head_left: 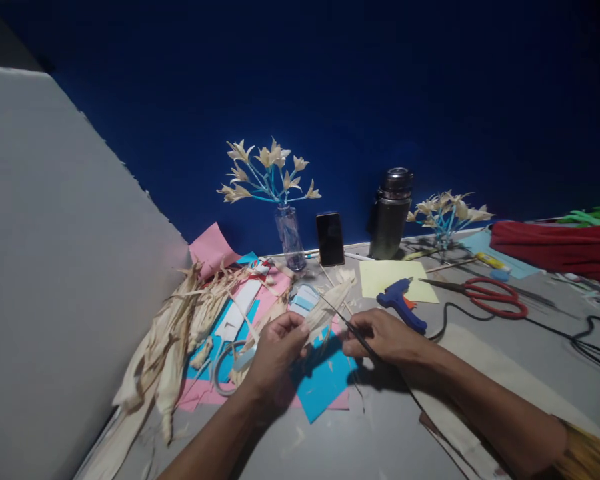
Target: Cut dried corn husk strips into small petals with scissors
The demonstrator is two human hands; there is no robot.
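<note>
My left hand (275,350) is closed in a pinch on a pale dried husk strip (330,300) that points up and to the right. My right hand (383,335) is closed on a thin dark stick (353,329), whose tip reaches the husk strip between both hands. Both hands hover over blue paper (325,380) and pink paper (200,393) lying on the grey table (380,440).
A heap of dried husks (170,347) lies at the left beside a grey board (45,267). Behind stand a bottle vase of husk flowers (287,233), a phone (330,239), a metal flask (391,213). A blue glue gun (400,303), red scissors (495,297), black cable (580,340) lie right.
</note>
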